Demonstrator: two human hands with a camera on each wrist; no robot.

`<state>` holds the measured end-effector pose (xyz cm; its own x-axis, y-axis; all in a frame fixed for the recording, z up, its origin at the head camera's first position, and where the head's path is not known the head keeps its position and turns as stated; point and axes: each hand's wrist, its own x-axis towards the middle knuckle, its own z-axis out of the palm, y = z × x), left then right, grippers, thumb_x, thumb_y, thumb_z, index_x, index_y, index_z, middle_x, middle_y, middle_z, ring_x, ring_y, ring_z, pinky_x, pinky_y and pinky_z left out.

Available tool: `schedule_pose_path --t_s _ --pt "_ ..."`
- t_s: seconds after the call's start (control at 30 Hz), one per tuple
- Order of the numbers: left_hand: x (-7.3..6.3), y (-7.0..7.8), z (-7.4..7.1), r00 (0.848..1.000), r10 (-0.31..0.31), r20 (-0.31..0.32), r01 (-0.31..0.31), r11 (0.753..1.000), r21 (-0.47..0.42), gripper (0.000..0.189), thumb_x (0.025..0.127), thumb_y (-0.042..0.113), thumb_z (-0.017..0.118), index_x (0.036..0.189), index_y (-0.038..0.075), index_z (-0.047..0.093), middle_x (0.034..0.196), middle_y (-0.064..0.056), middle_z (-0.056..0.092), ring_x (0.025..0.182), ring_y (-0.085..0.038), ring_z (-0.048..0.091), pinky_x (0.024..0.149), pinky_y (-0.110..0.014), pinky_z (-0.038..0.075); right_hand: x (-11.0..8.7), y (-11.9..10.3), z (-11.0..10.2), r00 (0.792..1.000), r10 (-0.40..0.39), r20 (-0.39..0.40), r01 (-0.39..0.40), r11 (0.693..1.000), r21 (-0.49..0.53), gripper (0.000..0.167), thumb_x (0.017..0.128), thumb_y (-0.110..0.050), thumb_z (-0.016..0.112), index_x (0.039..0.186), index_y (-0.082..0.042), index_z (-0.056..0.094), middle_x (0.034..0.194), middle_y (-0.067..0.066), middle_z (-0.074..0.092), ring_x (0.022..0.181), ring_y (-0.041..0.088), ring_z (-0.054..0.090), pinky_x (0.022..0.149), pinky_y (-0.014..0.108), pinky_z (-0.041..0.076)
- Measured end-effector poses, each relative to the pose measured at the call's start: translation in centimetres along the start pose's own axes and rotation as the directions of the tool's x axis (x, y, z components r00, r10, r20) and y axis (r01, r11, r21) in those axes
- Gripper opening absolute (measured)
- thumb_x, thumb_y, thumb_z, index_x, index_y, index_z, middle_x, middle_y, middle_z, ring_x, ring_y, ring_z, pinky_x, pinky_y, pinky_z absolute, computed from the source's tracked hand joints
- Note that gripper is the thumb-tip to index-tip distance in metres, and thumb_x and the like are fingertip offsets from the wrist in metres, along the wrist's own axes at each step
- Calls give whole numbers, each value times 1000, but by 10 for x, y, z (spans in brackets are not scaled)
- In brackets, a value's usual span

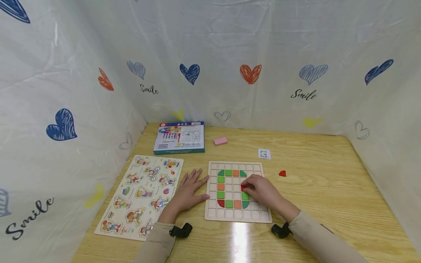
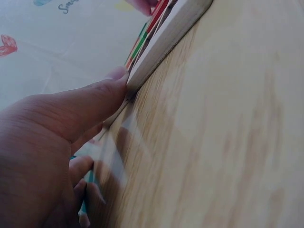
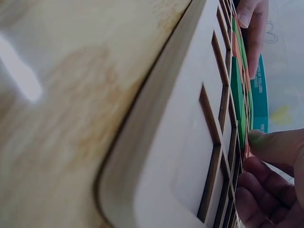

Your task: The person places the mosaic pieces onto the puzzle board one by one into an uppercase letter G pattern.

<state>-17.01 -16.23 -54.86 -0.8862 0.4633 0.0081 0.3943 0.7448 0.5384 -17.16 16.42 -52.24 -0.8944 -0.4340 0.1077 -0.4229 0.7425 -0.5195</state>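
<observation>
A wooden grid board (image 1: 238, 220) lies on the table with a ring of green, orange and red tiles in its cells. My right hand (image 1: 263, 190) pinches a red tile (image 1: 243, 187) at the ring's right side, just above a green tile (image 1: 245, 196); fingers cover part of the red tile, so its shape cannot be told. My left hand (image 1: 188, 191) lies with fingers spread beside the board, its thumb touching the left edge, as the left wrist view shows. Right of the board lies a loose red quarter-round tile (image 1: 282, 173).
Left of the board is a picture puzzle board (image 1: 138, 193), partly under the left forearm. Behind stand a flat printed box (image 1: 179, 138) and a pink block (image 1: 220, 141). A small pattern card (image 1: 264, 154) lies beyond the board's far right corner. A printed curtain encloses the table.
</observation>
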Motion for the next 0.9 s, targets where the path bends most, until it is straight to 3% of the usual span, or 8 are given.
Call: schedule_pose_path --t_s 0.27,0.6,0.8,0.9 --pt "0 -1 2 1000 -3 -4 3 1000 -6 73 95 54 65 158 25 42 169 -8 18 157 -27 7 126 -50 -1 -10 12 -11 995 87 -41 -86 996 30 16 94 -15 74 109 -14 76 93 -10 63 82 8 55 73 29 53" --pt "-1 1 1 1000 -12 -1 12 1000 -8 73 95 54 65 158 25 42 169 -7 18 157 -27 7 126 -50 0 -24 54 -36 978 152 -140 -151 988 12 19 95 -11 71 113 -6 74 94 -2 64 83 13 60 72 33 54" --pt "-1 0 0 1000 -9 -3 9 1000 -4 73 95 54 65 158 25 42 169 -7 18 157 -27 7 126 -49 0 -31 77 -50 950 232 -209 -236 972 6 32 96 -14 70 124 0 68 110 16 60 90 27 61 75 46 55" --pt "0 0 0 1000 -6 -1 6 1000 -2 73 95 54 65 158 25 42 169 -7 18 157 -27 7 126 -49 -1 -34 86 -56 932 286 -223 -293 956 4 40 96 -15 70 131 2 63 115 22 57 88 30 57 72 46 52"
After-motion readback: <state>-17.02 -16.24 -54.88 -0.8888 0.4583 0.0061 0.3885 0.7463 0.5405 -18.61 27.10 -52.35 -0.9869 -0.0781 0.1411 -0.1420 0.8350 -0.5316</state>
